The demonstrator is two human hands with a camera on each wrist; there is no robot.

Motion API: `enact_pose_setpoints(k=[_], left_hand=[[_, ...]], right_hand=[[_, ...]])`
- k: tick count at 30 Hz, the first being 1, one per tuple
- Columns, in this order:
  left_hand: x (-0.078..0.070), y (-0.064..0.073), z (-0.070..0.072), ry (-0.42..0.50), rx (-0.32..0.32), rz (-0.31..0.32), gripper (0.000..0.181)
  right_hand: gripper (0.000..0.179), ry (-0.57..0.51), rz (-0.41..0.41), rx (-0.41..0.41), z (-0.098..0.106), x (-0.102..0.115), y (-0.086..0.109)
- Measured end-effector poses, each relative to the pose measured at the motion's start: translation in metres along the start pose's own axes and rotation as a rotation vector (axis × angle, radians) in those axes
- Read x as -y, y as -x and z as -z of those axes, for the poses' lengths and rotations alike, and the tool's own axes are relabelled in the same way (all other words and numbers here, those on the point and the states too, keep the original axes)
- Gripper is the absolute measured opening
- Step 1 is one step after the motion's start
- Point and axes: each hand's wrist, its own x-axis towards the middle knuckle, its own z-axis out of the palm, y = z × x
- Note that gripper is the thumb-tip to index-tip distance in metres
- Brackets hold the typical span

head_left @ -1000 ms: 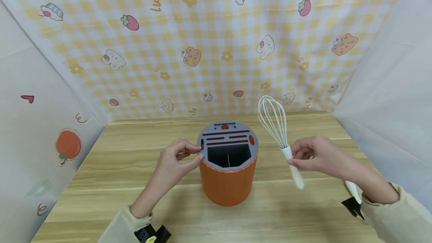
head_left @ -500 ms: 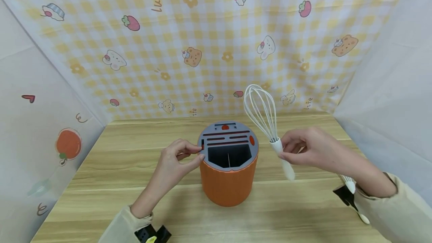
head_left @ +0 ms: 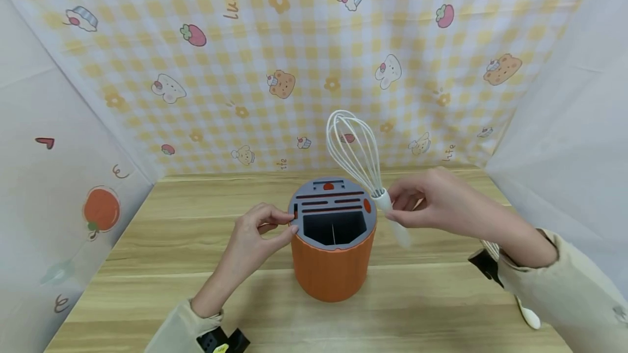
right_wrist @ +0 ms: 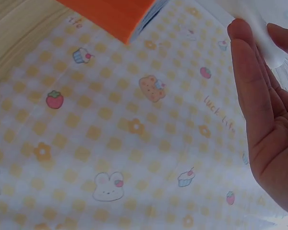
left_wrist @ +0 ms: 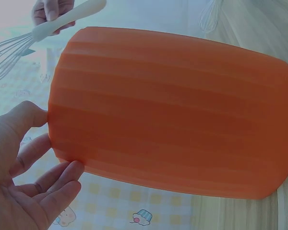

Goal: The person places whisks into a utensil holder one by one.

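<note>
My right hand (head_left: 427,200) pinches the white handle of a balloon whisk (head_left: 355,151) between thumb and fingers. The whisk is held tilted, wires up, just right of an orange utensil holder (head_left: 330,274) and partly over its rim. The holder stands upright with a grey slotted lid (head_left: 306,195) and one large dark opening. My left hand (head_left: 257,233) rests fingertips and thumb on the left edge of the lid. In the left wrist view, the left fingers (left_wrist: 62,175) touch the holder's ribbed wall. In the right wrist view the whisk handle (right_wrist: 259,33) shows between fingers and thumb.
A second whisk (head_left: 530,317) lies on the wooden table (head_left: 422,309) at the right, partly hidden under the right forearm. A yellow checked cloth (head_left: 314,31) hangs behind the table. White sheets (head_left: 564,140) stand on both sides.
My right hand has moved left and up with the whisk, bringing it from beside the holder to its right rim. My left hand has stayed on the lid's edge.
</note>
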Motion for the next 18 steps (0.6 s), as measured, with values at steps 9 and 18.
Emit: enact_pose_setpoints(k=[9, 18], left_hand=[[0.002, -0.001, 0.002, 0.004, 0.001, -0.013, 0.011], [0.002, -0.001, 0.003, 0.022, 0.009, -0.014, 0.010]], right_hand=[[0.004, -0.039, 0.074, 0.039, -0.005, 0.014, -0.022], [0.005, -0.027, 0.185, 0.058, -0.010, 0.022, -0.047]])
